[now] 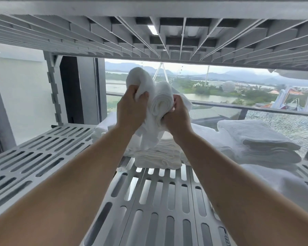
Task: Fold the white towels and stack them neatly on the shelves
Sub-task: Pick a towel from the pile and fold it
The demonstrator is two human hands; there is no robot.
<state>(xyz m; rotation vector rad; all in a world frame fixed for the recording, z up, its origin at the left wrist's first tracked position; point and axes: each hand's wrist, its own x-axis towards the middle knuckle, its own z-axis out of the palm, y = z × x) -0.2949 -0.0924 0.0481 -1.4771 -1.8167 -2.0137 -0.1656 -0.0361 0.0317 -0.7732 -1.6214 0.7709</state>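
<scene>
Both my hands hold one bunched white towel [156, 96] up in the air above the slotted grey shelf [160, 201]. My left hand [131, 107] grips its left fold near the top. My right hand [178, 114] pinches the rolled part on the right. The towel's lower end hangs down onto a folded white towel [158, 157] lying at the middle back of the shelf. A stack of folded white towels [256, 139] sits at the right.
Another slotted shelf [149, 38] runs close overhead. More white cloth [283, 183] lies at the right front of the shelf. A grey upright post [55, 89] stands at the back left. Behind the shelf is a window with a balcony rail [256, 107].
</scene>
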